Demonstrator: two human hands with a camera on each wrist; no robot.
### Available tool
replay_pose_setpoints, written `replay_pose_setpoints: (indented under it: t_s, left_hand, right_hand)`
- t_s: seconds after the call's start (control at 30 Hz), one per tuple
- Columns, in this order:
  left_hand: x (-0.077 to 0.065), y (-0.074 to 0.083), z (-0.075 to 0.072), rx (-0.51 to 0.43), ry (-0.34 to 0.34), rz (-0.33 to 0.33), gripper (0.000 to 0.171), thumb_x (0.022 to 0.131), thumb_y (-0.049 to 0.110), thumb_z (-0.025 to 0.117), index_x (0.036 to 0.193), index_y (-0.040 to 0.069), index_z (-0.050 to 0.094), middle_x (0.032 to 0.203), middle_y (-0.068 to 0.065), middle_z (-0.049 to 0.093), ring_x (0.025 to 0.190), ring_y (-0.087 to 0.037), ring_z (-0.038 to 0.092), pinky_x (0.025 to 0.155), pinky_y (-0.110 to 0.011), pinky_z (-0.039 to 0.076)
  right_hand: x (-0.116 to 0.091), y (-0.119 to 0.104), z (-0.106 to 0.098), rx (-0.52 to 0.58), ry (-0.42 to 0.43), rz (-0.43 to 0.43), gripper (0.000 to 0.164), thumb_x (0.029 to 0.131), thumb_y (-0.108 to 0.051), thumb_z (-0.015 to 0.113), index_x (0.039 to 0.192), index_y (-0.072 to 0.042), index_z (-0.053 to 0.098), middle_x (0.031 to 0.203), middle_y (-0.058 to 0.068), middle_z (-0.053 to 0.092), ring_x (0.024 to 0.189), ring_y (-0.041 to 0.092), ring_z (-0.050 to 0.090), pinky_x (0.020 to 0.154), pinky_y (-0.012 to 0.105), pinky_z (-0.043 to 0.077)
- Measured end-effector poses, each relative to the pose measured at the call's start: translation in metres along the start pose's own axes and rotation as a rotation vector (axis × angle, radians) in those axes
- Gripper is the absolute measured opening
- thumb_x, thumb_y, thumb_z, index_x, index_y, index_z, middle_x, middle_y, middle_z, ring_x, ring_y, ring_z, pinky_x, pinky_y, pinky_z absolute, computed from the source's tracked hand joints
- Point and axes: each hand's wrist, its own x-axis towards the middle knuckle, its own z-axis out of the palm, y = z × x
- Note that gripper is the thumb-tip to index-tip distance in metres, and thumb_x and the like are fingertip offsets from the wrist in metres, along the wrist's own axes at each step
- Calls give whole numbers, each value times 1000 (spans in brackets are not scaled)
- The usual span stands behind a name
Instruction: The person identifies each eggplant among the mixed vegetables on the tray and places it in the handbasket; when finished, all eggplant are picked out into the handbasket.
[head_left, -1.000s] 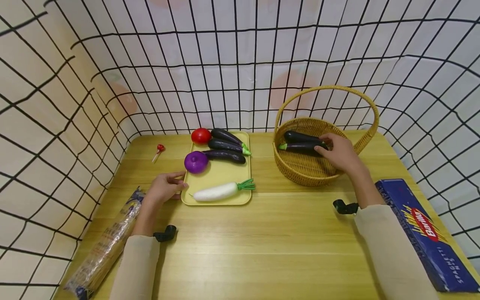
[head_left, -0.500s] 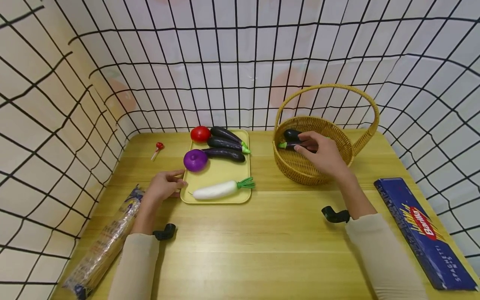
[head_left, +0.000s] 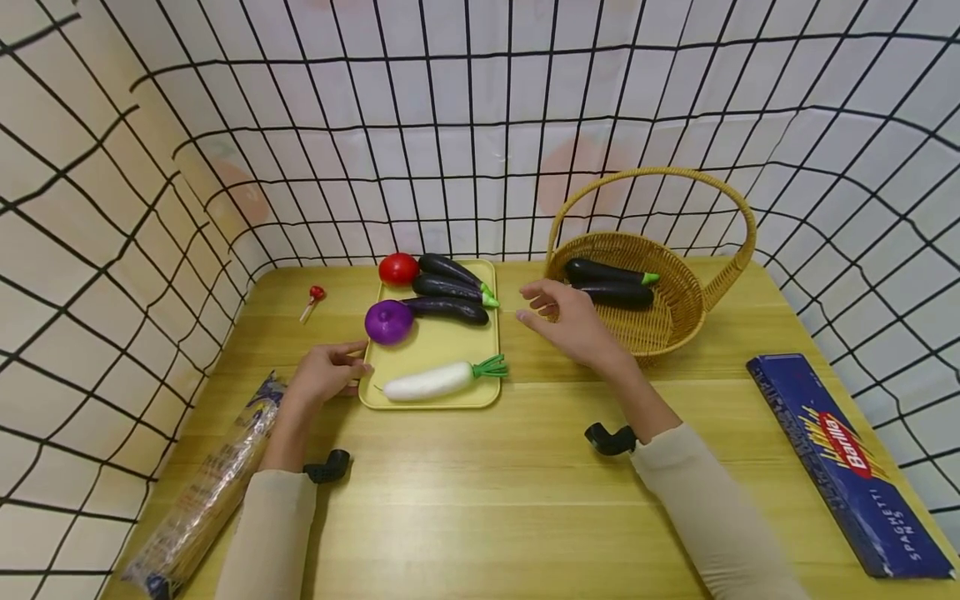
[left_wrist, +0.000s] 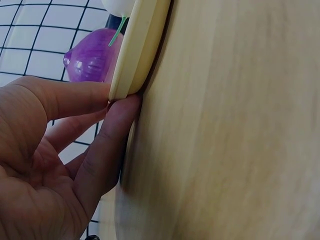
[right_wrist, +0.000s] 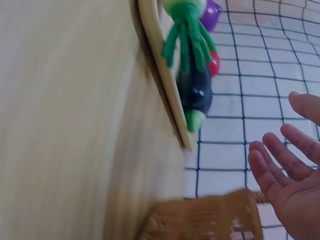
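Observation:
My left hand pinches the left rim of the yellow tray; in the left wrist view the thumb lies at the rim and a finger under it. On the tray are a red tomato, a purple onion, three eggplants and a white radish with green leaves. Over the gap between tray and basket, my right hand holds nothing, fingers loosely bent and apart. Two more eggplants lie inside the wicker basket, partly behind that hand.
A lollipop lies left of the tray. Along the left edge is a clear packet of noodles, and at the right edge a blue spaghetti box. Black wire mesh surrounds the table on its back and sides.
My right hand has let go of an eggplant in the basket and moved left, out over the basket's near-left rim. The left hand stays at the tray.

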Motion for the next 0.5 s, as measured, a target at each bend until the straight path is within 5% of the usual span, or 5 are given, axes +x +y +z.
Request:
replay_pose_setpoints:
  t_s: [0.5]
  left_hand:
    - [0, 0, 0, -13, 7, -13, 59, 96, 16, 75, 151, 17, 54, 116, -12, 68, 95, -16, 68, 78, -30, 65]
  right_hand:
    - [29, 6, 52, 88, -100, 35, 50, 100, -36, 69, 139, -5, 60, 138, 14, 63, 124, 29, 61, 110, 45, 51]
